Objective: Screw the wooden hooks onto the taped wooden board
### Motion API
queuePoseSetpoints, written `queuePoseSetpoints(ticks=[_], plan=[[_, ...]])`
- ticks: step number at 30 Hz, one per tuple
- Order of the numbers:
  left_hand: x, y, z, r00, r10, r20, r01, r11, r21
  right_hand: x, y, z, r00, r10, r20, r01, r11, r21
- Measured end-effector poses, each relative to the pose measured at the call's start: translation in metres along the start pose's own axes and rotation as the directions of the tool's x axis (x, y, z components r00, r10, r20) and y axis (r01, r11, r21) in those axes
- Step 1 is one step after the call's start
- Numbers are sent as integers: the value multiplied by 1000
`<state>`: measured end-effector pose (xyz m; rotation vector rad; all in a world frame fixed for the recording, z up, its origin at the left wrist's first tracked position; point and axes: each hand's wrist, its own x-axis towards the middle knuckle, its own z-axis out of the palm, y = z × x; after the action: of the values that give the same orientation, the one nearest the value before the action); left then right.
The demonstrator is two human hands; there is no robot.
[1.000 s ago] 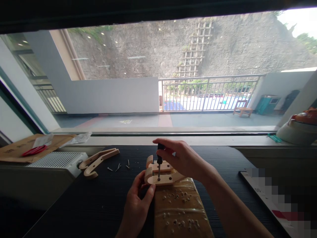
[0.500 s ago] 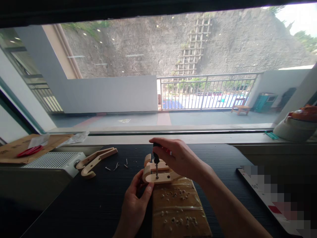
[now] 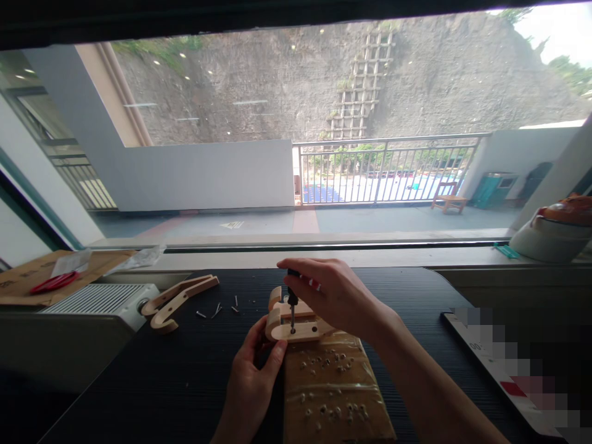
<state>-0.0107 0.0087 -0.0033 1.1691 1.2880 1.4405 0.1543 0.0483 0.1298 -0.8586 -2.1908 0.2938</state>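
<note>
My right hand (image 3: 340, 296) is closed around the dark handle of a screwdriver (image 3: 292, 300), held upright. Its tip meets a hole near the rounded end of a pale wooden hook (image 3: 303, 332). With thumb and fingers, my left hand (image 3: 254, 370) grips that curved end from the left. Another wooden hook (image 3: 276, 296) lies just behind, partly hidden by the screwdriver and my right hand. Beneath them is a brown, tape-wrapped block (image 3: 335, 388) with many small holes in its top.
Two more wooden hooks (image 3: 180, 302) and several loose screws (image 3: 217, 309) lie left on the black table (image 3: 152, 382). A white radiator (image 3: 99, 302) and cardboard with red-handled scissors (image 3: 54, 282) are farther left. A flat, partly blurred-out board (image 3: 497, 370) lies right. The window sill runs behind.
Both hands, the screwdriver and the hook keep nearly the same places. My right hand and the screwdriver handle have shifted only very slightly.
</note>
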Motion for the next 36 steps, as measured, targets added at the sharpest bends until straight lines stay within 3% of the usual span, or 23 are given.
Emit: queuePoseSetpoints(ticks=[4,12,19,25,32,36], plan=[[-1,1,0,1000,17,-2,-17,1000,10,1,3,3,999,-12,-52,8,997,-73],[0,-2,-2,999,14,40,-16,999,38,1,-4,8,997,-71,2,71,996,-58],[-1,1,-1,999,14,29,-15,999,38,3,-1,8,996,25,-87,-39,985,-167],[-1,3,-1,1000,-5,30,3,999,52,1,-9,8,999,-51,-19,50,997,-62],[-1,1,-2,999,2,52,-4,999,48,2,-1,7,996,39,-79,-45,997,-71],[-1,1,-1,999,3,41,-5,999,42,0,-4,4,1000,15,-21,-16,999,-42]])
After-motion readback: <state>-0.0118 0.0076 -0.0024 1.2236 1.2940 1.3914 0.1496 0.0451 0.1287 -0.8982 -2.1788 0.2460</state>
